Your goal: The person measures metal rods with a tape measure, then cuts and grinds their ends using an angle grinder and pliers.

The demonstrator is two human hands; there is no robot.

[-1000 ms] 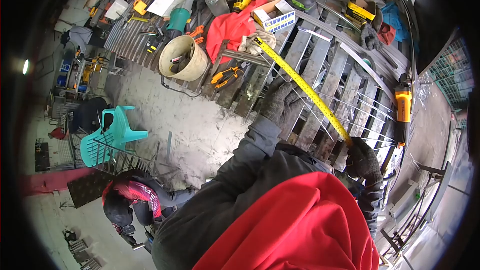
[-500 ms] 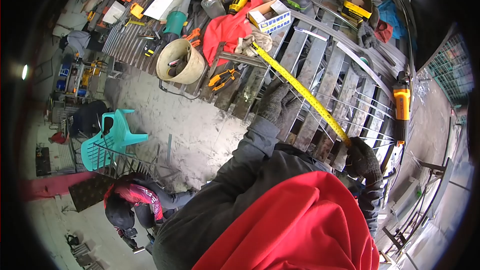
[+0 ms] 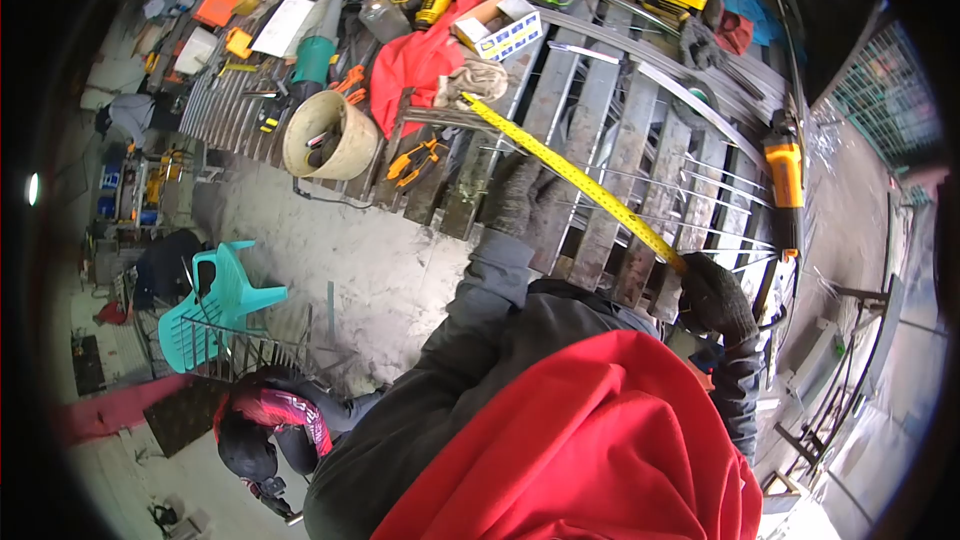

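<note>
A yellow tape measure blade (image 3: pixel 575 176) stretches diagonally over the slatted metal bench (image 3: pixel 612 125), its far end by a crumpled beige glove (image 3: pixel 478 80). My right hand (image 3: pixel 718 295), in a dark glove, is closed around the blade's near end; the case is hidden. In a dark glove too, my left hand (image 3: pixel 515 195) rests at the slats left of the blade, near thin metal rods; its fingers are too dark and blurred to tell their pose. Orange-handled pliers (image 3: pixel 413 162) lie left of it, beside a small rusty metal frame (image 3: pixel 450 118).
A beige bucket (image 3: pixel 330 137), red cloth (image 3: pixel 400 70), open box (image 3: pixel 505 28) and green grinder (image 3: pixel 318 55) crowd the bench's left part. An orange power tool (image 3: pixel 785 180) is at its right edge. A turquoise chair (image 3: pixel 225 300) and a crouching person (image 3: pixel 270 420) are at lower left.
The view has shifted, so the bench and its objects appear further left. The tape stays stretched out, with my right hand still at its near end.
</note>
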